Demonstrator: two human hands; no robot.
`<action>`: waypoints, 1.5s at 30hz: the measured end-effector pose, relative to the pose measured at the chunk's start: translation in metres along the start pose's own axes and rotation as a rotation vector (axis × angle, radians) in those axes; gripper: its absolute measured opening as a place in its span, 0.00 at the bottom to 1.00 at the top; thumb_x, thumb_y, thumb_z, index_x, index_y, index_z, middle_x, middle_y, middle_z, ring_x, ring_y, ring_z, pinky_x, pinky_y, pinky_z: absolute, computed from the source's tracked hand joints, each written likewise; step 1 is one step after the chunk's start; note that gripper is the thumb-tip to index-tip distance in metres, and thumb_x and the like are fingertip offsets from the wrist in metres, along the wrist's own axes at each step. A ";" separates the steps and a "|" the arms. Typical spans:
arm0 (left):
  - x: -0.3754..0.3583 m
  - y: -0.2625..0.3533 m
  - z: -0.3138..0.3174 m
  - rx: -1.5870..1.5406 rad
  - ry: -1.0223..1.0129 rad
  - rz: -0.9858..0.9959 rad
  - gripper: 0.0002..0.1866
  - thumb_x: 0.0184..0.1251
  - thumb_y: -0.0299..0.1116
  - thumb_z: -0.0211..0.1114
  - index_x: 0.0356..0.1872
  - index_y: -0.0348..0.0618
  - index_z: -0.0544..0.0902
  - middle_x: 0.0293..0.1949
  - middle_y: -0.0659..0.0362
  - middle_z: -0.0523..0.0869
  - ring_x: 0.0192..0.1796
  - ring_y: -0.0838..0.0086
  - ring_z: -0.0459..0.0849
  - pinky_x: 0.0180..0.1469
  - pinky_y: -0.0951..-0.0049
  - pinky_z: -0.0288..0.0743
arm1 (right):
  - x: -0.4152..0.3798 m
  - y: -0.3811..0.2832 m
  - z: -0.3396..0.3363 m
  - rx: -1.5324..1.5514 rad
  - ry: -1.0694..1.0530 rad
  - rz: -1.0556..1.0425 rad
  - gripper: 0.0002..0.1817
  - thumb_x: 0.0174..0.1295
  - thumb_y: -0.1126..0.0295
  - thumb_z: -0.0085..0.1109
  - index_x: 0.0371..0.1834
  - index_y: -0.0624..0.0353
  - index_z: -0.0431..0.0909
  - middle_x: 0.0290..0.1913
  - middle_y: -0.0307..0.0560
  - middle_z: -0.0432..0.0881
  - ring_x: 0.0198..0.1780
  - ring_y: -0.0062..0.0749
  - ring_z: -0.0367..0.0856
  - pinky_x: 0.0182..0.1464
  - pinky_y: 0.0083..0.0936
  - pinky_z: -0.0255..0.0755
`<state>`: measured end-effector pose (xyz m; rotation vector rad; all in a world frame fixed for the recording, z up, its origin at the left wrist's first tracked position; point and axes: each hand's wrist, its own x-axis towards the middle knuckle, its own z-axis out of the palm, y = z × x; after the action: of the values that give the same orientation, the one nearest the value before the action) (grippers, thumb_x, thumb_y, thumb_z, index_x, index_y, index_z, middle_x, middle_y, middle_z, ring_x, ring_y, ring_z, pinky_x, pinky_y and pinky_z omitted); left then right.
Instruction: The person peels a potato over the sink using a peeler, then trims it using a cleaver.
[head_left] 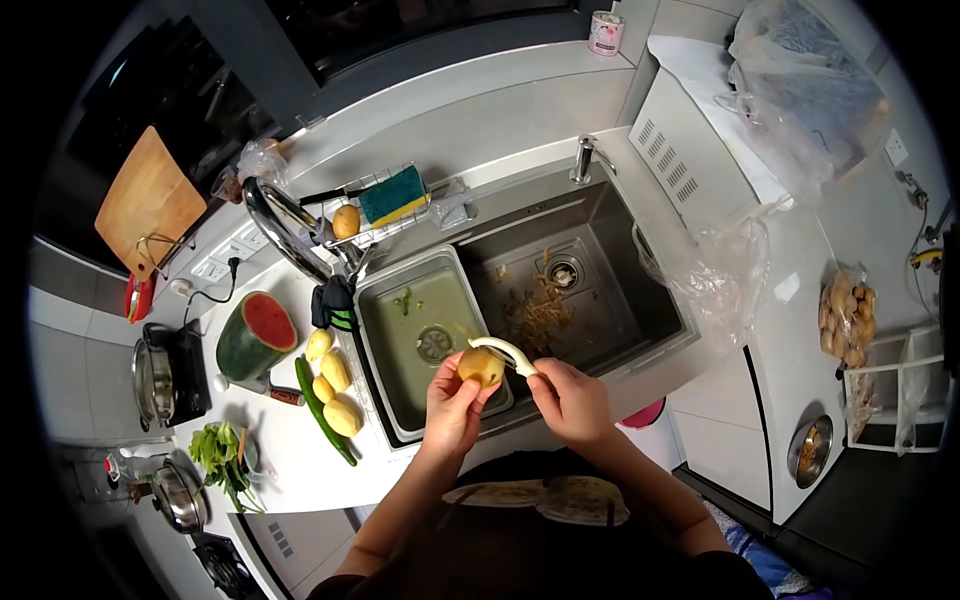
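Note:
Over the front edge of the sink, my left hand (457, 407) is closed round a brownish potato (481, 368). My right hand (572, 400) grips a white peeler (508, 352), whose head lies against the top of the potato. Behind the hands, brown peelings (540, 312) are scattered in the right sink basin (620, 330). The left basin (375, 300) holds cloudy water with a few green bits. Several peeled yellow potatoes (342, 418) lie on the counter to the left, beside a long green cucumber (322, 412).
A cut watermelon (250, 338) and leafy greens (218, 458) occupy the left counter. The faucet (285, 230) arches beside a wire rack with a sponge (393, 196) and another potato (346, 221). Right of the sink hangs a clear plastic bag (715, 280); a metal bowl (811, 452) stands far right.

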<state>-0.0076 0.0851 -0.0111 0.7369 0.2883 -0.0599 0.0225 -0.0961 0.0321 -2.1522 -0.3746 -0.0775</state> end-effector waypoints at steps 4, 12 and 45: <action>-0.002 0.002 0.004 0.099 0.015 0.020 0.21 0.61 0.21 0.67 0.55 0.37 0.73 0.50 0.56 0.81 0.51 0.73 0.82 0.53 0.72 0.81 | 0.000 -0.002 0.002 0.000 0.017 -0.045 0.07 0.63 0.66 0.60 0.40 0.55 0.77 0.30 0.45 0.82 0.24 0.44 0.80 0.24 0.34 0.72; -0.005 0.013 0.008 0.204 0.097 -0.112 0.17 0.60 0.22 0.68 0.51 0.39 0.76 0.44 0.59 0.83 0.44 0.78 0.83 0.47 0.78 0.81 | 0.002 -0.007 -0.008 -0.048 -0.088 -0.130 0.08 0.59 0.71 0.63 0.41 0.58 0.80 0.30 0.48 0.82 0.26 0.43 0.81 0.26 0.32 0.73; -0.005 0.009 0.000 0.022 -0.032 -0.095 0.13 0.67 0.20 0.58 0.49 0.45 0.69 0.51 0.55 0.80 0.53 0.67 0.83 0.56 0.63 0.82 | -0.007 0.003 0.005 -0.046 -0.031 0.061 0.06 0.62 0.68 0.60 0.37 0.59 0.79 0.30 0.52 0.82 0.27 0.50 0.81 0.29 0.38 0.73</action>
<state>-0.0111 0.0914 -0.0034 0.7436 0.2927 -0.1654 0.0160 -0.0956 0.0254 -2.2110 -0.3276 -0.0179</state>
